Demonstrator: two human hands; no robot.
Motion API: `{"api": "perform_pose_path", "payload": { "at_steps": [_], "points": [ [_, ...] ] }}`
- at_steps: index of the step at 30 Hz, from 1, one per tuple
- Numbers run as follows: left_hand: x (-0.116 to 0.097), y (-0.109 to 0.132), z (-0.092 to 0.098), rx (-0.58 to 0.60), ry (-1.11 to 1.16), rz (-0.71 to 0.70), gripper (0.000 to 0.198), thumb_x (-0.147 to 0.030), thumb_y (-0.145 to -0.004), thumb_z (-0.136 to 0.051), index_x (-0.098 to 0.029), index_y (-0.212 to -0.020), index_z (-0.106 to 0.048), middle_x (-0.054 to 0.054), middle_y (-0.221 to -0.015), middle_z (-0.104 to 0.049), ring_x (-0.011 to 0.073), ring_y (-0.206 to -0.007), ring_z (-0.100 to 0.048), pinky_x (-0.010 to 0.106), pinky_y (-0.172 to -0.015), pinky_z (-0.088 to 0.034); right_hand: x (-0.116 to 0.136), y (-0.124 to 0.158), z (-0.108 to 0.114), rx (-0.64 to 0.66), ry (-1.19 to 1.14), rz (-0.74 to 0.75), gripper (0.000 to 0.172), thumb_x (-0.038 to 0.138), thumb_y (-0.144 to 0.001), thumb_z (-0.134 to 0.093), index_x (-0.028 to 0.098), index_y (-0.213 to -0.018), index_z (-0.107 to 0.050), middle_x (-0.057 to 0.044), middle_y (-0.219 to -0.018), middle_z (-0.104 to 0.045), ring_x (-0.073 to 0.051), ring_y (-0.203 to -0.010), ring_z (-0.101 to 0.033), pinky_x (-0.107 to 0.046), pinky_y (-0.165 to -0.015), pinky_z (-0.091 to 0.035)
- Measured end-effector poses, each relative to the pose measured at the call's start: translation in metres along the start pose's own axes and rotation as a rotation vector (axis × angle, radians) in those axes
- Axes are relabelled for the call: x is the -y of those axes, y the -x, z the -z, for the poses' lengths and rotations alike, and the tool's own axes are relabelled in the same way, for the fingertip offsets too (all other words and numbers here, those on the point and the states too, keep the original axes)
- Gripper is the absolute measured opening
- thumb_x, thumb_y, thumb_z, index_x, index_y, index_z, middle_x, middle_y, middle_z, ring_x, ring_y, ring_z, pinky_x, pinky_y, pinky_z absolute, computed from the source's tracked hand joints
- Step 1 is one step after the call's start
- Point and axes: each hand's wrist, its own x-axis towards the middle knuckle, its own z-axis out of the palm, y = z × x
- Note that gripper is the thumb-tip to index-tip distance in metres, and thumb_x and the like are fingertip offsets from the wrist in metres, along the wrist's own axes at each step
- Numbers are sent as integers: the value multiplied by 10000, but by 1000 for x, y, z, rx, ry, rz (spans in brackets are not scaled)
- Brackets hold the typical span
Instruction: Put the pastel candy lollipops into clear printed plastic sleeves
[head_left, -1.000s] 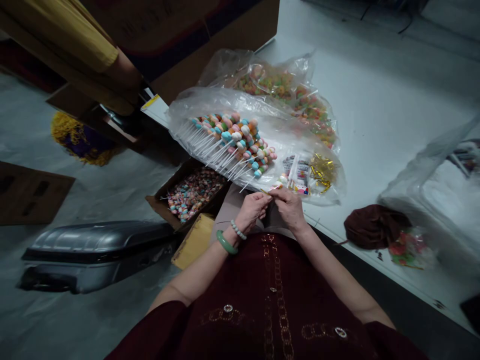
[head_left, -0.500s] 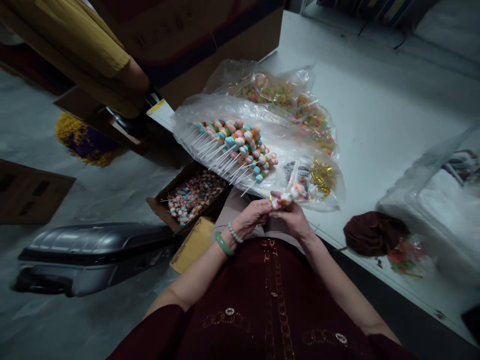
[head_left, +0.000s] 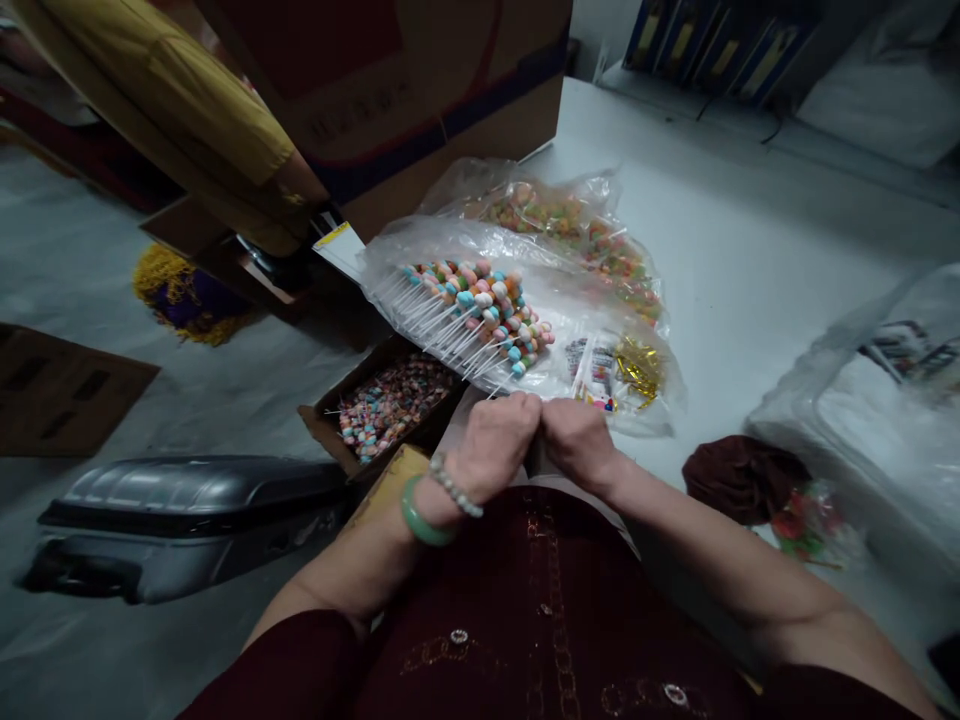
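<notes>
My left hand, with a bead bracelet and a green bangle at the wrist, is closed in a fist in front of my lap. Pressed against it at the knuckles is my right hand, closed too. What they hold is hidden behind the fingers. Just beyond them, a pile of white sticks with colourful balls lies on clear plastic. To its right are small printed packets and a bundle of gold twist ties.
An open carton of small colourful pieces stands at lower left, near a grey suitcase. A big cardboard box is on the white table. Dark cloth lies right. Another person's yellow sleeve shows at upper left.
Both hands have turned over and closed into fists held together. The short row of pale and coloured balls that showed between the fingers is now out of sight. The view has tilted up slightly.
</notes>
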Motion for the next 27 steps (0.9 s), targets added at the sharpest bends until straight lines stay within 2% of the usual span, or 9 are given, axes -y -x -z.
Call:
{"api": "perform_pose_path", "payload": {
  "at_steps": [3, 5, 8, 11, 16, 19, 21, 24, 27],
  "points": [
    [1, 15, -25, -257, 111, 66, 124, -293, -858, -560, -196, -797, -605, 93, -801, -590, 220, -831, -570, 318, -779, -422, -3, -12, -10, -72, -382, -197, 191, 334, -796, -534, 224, -643, -503, 19, -538, -422, -132, -503, -338, -268, -502, -312],
    [13, 17, -32, -293, 410, 205, 204, -404, -849, -592, -209, -908, -574, 73, -843, -607, 205, -826, -592, 321, -783, -453, -8, -12, -21, -58, -478, -221, 242, 392, -823, -495, 225, -648, -499, 27, -523, -407, -124, -465, -315, -269, -472, -311],
    [38, 16, -27, 194, 983, 504, 490, -658, -794, -561, -196, -955, -525, 38, -745, -592, 198, -673, -621, 360, -681, -504, -20, -1, -29, -147, -303, -140, 274, 442, -858, -498, 224, -701, -555, -2, -568, -477, -149, -516, -395, -295, -522, -363],
    [54, 17, -17, 664, 1188, 628, 612, -770, -745, -514, -182, -912, -521, 19, -669, -567, 183, -553, -605, 364, -597, -514, -33, 10, -25, -71, -115, -3, 202, 424, -803, -635, 230, -748, -621, -35, -632, -558, -179, -626, -475, -323, -624, -398],
    [59, 24, -8, 457, 539, 293, 315, -436, -848, -604, -203, -1059, -587, 31, -810, -612, 122, -573, -531, 268, -588, -457, -47, 10, -28, 73, -378, -217, 210, 395, -793, -625, 222, -689, -567, -3, -588, -513, -144, -551, -439, -280, -538, -361],
    [58, 26, -1, 229, -158, -92, 394, -232, -921, -470, -248, -1306, -557, 65, -903, -616, 184, -800, -575, 312, -763, -451, -49, 6, -37, 260, -771, -495, 268, 431, -721, -643, 216, -648, -501, 55, -508, -426, -86, -421, -303, -235, -432, -276],
    [62, 29, 6, 217, -526, -238, 487, -158, -944, -367, -287, -1399, -488, 78, -925, -610, 204, -851, -569, 343, -800, -433, -48, 3, -43, 386, -959, -639, 278, 426, -672, -675, 208, -649, -504, 91, -462, -368, -58, -387, -224, -211, -403, -219],
    [80, 37, 24, 250, -843, -215, 527, -151, -955, -318, -312, -1443, -433, 81, -906, -608, 215, -836, -569, 350, -770, -431, -41, -11, -49, 255, -880, -657, 247, 375, -652, -721, 179, -666, -571, 103, -411, -357, -42, -375, -215, -190, -392, -138],
    [107, 45, 48, 26, -1028, 166, 546, -165, -943, -331, -226, -1483, -369, 127, -944, -617, 242, -859, -588, 375, -783, -442, -31, -46, -51, 0, -833, -594, 210, 357, -711, -698, 167, -738, -614, 78, -448, -451, -43, -380, -274, -182, -383, -138]
  ]
}}
